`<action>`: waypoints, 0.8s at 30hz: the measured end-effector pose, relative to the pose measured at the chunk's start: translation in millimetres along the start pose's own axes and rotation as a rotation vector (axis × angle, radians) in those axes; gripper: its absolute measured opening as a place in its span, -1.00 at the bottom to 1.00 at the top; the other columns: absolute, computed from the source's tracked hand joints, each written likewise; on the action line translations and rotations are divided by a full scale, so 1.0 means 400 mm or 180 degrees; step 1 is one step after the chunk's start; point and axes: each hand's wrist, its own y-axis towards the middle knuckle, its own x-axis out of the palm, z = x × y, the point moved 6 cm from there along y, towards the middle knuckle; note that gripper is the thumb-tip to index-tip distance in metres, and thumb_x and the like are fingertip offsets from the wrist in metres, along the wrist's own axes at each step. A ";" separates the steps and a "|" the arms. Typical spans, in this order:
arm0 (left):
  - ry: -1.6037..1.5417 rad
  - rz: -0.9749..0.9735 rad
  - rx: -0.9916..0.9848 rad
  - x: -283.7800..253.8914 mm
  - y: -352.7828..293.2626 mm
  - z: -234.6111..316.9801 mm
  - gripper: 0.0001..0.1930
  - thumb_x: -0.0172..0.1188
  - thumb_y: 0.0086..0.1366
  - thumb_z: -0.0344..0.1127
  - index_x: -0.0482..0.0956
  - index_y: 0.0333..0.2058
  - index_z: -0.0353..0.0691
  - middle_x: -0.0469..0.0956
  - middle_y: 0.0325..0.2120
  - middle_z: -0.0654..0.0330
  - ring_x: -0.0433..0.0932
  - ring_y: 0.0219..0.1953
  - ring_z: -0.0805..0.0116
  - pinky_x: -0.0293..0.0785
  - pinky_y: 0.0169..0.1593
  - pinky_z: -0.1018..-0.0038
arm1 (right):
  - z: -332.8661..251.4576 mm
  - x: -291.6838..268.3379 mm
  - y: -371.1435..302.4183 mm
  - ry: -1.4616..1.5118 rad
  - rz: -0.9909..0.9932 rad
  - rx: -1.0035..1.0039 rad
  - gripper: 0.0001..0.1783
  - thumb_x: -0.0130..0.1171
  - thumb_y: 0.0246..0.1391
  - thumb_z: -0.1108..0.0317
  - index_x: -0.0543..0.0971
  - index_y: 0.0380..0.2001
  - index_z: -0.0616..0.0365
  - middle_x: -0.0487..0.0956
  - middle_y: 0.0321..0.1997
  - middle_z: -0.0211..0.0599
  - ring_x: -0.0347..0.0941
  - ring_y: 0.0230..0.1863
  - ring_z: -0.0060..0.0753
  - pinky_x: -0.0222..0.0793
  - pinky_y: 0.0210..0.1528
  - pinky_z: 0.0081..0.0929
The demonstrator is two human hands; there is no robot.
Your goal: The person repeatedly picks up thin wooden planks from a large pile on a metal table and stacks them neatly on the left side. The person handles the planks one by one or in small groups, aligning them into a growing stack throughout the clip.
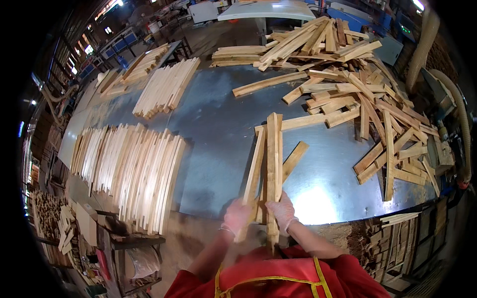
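My left hand, in a pale thin glove and slightly blurred, is closed round the near end of a narrow wooden strip. My right hand, gloved likewise, grips one or more upright-looking wooden boards at their near part; how many pieces are in it I cannot tell. Both pieces point away from me over the near edge of the metal table. Partly behind the right-hand boards, a short wooden board lies at a slant. Another board lies crosswise beyond their far ends.
A jumbled heap of boards covers the table's right and far right. Rows of pale strips lie side by side at the left, with a smaller stack behind. A ribbed hose hangs at the right, and a wooden stand is at lower left.
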 end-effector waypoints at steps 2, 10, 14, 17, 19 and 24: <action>-0.0038 -0.0058 0.0080 -0.019 -0.020 0.043 -0.43 0.22 0.31 0.08 0.58 0.16 -0.17 0.58 0.09 -0.20 0.55 0.14 -0.27 0.48 0.21 0.03 | -0.039 0.071 -0.004 -0.0601 -0.0201 0.0011 -0.37 0.39 0.01 0.30 0.50 0.17 0.26 0.68 -0.03 -0.04 0.62 -0.01 -0.17 0.51 0.08 -0.28; 0.1873 0.0387 0.0362 -0.038 0.037 0.113 0.10 0.38 0.15 0.26 0.13 0.48 -0.29 0.53 0.11 -0.25 0.57 0.13 -0.24 0.51 0.22 0.08 | -0.007 0.149 0.059 -0.0669 -0.2061 0.0300 -0.74 0.22 0.15 0.27 0.58 -0.21 0.25 0.48 -0.35 -0.45 0.36 -0.39 -0.44 0.30 -0.31 -0.45; 0.2056 0.0398 -0.0047 -0.048 0.060 0.116 0.04 0.36 0.15 0.02 0.08 0.53 -0.21 0.55 0.08 -0.19 0.61 0.08 -0.14 0.55 0.16 0.08 | -0.122 0.029 0.166 -0.1548 -0.0155 -0.1418 -0.55 0.17 0.16 0.21 0.61 0.08 0.15 0.66 -0.04 0.14 0.60 0.03 0.26 0.50 0.07 -0.07; 0.2336 0.0956 0.0245 -0.140 0.079 0.052 -0.01 0.36 0.12 -0.08 0.15 0.49 -0.21 0.61 -0.05 -0.15 0.66 -0.07 -0.14 0.60 -0.01 0.01 | -0.185 -0.051 0.305 -0.1836 0.0413 -0.1562 -0.38 0.20 0.18 0.19 0.47 0.26 0.26 0.62 0.14 0.14 0.61 0.01 0.19 0.50 0.06 -0.12; 0.2600 0.1395 0.0663 -0.263 0.095 -0.024 -0.09 0.36 0.11 -0.09 0.25 0.43 -0.18 0.63 -0.15 -0.12 0.67 -0.18 -0.13 0.60 -0.10 0.00 | -0.159 -0.073 0.398 -0.1112 0.0555 -0.1169 -0.27 0.23 0.19 0.22 0.32 0.36 0.32 0.61 0.12 0.06 0.62 -0.20 -0.03 0.53 -0.15 -0.23; 0.3778 0.2189 -0.0046 -0.567 0.083 -0.124 -0.19 0.47 0.12 -0.06 0.37 0.32 -0.15 0.61 -0.13 -0.01 0.64 -0.13 -0.05 0.60 -0.08 0.08 | -0.144 -0.023 0.441 0.0049 -0.0024 0.0335 -0.16 0.27 0.21 0.32 0.15 0.47 0.25 0.53 -0.17 -0.23 0.44 -0.55 -0.47 0.32 -0.61 -0.48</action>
